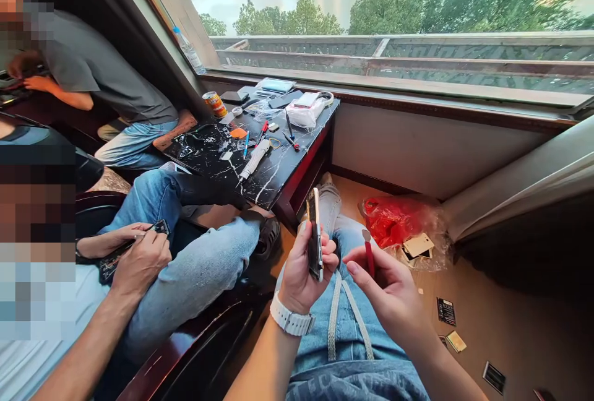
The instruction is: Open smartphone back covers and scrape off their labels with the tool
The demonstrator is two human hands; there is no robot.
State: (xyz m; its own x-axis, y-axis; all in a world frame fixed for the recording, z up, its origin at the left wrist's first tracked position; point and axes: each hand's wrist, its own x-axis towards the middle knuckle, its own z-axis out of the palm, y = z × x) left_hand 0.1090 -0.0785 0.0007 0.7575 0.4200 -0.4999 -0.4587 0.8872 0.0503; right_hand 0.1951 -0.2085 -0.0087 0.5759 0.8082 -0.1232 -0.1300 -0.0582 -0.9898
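My left hand (304, 271) grips a smartphone (314, 234) edge-on, held upright over my lap, with a white watch on that wrist. My right hand (387, 283) holds a small red pry tool (369, 254) with a pale tip, a short gap to the right of the phone and not touching it. Both hands hover above my jeans, with white drawstrings hanging below.
A black marble table (278, 172) ahead carries tools, a can (215, 104), a white plastic bag (306, 113) and phone parts. A person to my left works on a phone in their lap; another sits farther back. A red bag (394, 218) and loose parts lie on the floor at right.
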